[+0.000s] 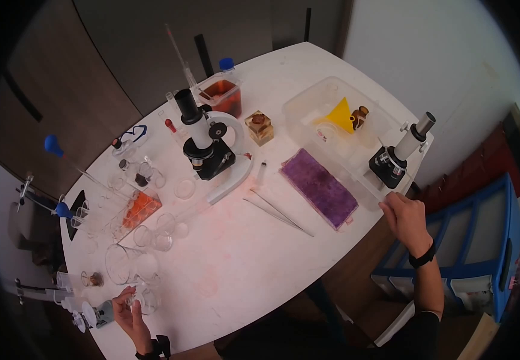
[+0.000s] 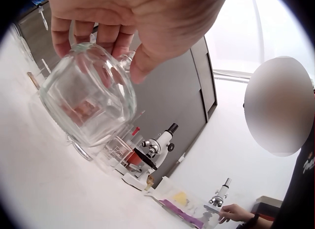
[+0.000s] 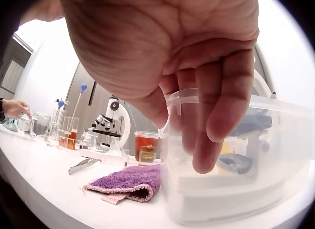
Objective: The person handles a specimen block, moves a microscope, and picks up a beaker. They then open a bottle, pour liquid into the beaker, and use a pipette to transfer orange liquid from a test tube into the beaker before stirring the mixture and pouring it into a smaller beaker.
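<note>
My left hand holds a clear glass flask by its neck at the table's near left edge. In the left wrist view the fingers and thumb of this hand curl round the neck, and the glass body looks tilted. At the right edge my right hand grips the near corner of a clear plastic tub. Seen from the right wrist, the thumb and fingers of that hand straddle the rim of the tub. A yellow funnel and a brown bottle lie in the tub.
A purple cloth lies beside the tub, with metal tweezers to its left. One microscope stands mid-table, another at the right edge. A large beaker, other glassware and an orange-filled rack stand at left.
</note>
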`<state>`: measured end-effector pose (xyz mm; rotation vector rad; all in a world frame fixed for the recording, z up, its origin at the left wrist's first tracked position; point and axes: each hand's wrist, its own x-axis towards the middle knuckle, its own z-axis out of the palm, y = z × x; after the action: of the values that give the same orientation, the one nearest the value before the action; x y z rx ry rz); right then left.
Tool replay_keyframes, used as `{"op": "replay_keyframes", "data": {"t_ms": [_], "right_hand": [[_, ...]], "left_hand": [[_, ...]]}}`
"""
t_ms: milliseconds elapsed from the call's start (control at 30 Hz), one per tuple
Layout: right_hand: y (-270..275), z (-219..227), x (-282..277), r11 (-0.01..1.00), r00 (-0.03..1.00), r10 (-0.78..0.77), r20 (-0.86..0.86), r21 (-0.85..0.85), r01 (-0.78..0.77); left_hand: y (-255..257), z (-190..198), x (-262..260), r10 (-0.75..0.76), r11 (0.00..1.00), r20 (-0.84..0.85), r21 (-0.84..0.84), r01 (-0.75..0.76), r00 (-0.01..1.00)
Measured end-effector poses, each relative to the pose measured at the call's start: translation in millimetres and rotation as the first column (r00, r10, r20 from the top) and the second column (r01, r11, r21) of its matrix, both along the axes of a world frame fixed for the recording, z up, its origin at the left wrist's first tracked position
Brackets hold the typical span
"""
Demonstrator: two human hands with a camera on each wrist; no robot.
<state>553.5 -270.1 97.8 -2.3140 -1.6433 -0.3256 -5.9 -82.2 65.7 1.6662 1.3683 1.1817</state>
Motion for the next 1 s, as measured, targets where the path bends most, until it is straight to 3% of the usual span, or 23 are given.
{"op": "replay_keyframes", "data": {"t_ms": [633, 933, 1000], "right_hand": [[-9.6, 1.9, 1.8, 0.999, 0.999, -0.034, -0.019, 0.0, 0.034], [-8.1, 12.6, -1.8, 0.992, 0.997, -0.066, 0.029, -0.109, 0.068], [-6.7, 17.4, -6.5, 0.989, 0.995, -0.099, -0.025, -0.113, 0.095]], "left_hand": [[5.1, -16.7, -11.9, -0.012, 1.0, 0.03, -0.028, 0.013, 0.999], [4.1, -23.2, -21.8, -0.057, 0.998, 0.003, -0.03, 0.057, 0.998], [5.0, -25.1, -23.8, -0.074, 0.997, -0.026, -0.019, 0.074, 0.997]]}}
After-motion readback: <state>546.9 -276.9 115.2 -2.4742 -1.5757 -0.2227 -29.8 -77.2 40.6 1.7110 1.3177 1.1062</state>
